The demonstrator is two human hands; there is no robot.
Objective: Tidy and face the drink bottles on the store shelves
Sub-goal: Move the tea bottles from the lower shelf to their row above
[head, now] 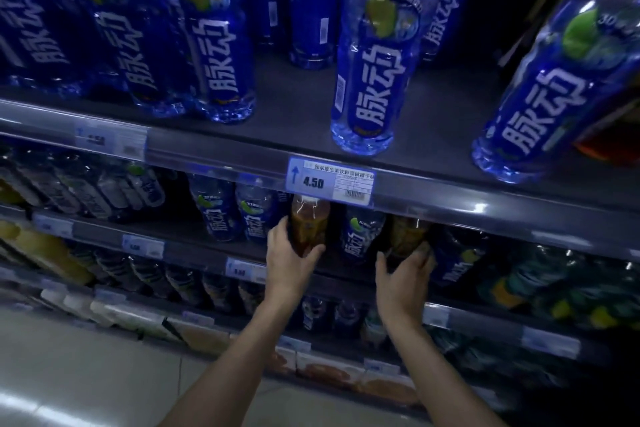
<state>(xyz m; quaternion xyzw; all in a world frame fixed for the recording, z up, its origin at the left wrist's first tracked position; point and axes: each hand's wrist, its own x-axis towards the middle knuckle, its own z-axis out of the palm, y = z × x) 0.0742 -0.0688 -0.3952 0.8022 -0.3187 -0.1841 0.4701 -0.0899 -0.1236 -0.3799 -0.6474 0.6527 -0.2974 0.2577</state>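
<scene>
At the second shelf, both bare forearms reach in from the bottom edge.
Left hand: wrapped around the lower part of an amber bottle, thumb on its left side, fingers curled round the right; the bottle stands upright at the shelf front.
Right hand: closed around the base of a second brown bottle, fingers on its right side; this bottle is dim and partly hidden under the shelf rail.
Between the hands: one blue-labelled bottle stands upright on the same shelf, label facing out.
Left of the left hand: two more blue bottles side by side, labels forward.
Shelf rail above: carries a price tag reading 4.50, directly over the amber bottle.
Top shelf: a single blue bottle stands alone near the front edge above the tag; a packed group of blue bottles is to its left, and another large one to its right, with open shelf between them.
Lower shelves: rows of dark bottles, too blurred to read.
Floor: pale tiles at lower left.
</scene>
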